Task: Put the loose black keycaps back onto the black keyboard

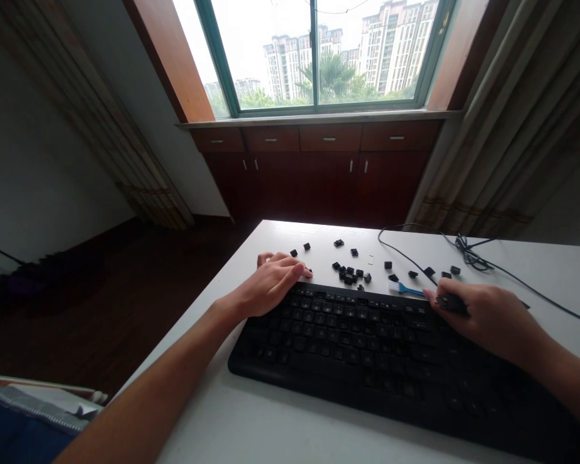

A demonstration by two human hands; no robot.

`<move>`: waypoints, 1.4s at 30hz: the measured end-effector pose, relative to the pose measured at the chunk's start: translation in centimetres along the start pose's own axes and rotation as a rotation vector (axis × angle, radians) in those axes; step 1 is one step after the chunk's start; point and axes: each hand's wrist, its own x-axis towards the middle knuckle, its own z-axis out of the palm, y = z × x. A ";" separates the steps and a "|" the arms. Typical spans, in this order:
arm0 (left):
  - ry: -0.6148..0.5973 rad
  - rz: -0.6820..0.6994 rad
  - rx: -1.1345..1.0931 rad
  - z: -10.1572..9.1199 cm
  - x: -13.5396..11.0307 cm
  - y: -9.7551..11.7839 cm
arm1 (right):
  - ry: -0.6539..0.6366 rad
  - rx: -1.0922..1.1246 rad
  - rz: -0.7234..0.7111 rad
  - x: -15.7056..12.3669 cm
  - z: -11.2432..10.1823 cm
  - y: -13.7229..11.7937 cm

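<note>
A black computer keyboard [362, 361] lies on the white table, and many of its keys show no clear gaps at this size. My left hand [273, 283] rests at the keyboard's top left edge, its fingertips beside a small black keycap [309, 271]. My right hand [493, 319] sits over the top right of the keyboard, holding a small black object [452, 303] whose exact kind is unclear. Close to those fingers lies a small blue brush [406, 289] with white bristles. Several loose black keycaps [348, 274] form a cluster behind the keyboard, and others lie scattered nearby.
A black cable [471, 258] loops across the far right of the white table [290, 241]. The table's left edge drops to a dark wooden floor [125, 309]. Beyond the far edge stand dark wooden cabinets [314, 180] beneath a window.
</note>
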 end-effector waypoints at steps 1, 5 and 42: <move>-0.001 0.005 0.003 0.0 0.0 0.0 | 0.001 -0.003 0.002 0.0 0.0 0.0; -0.017 0.019 0.021 0.1 -0.1 -0.1 | -0.016 0.003 0.012 0.0 -0.1 -0.1; 0.006 0.242 0.159 -2.3 4.2 2.5 | -0.148 0.211 -0.031 3.7 -3.7 -3.1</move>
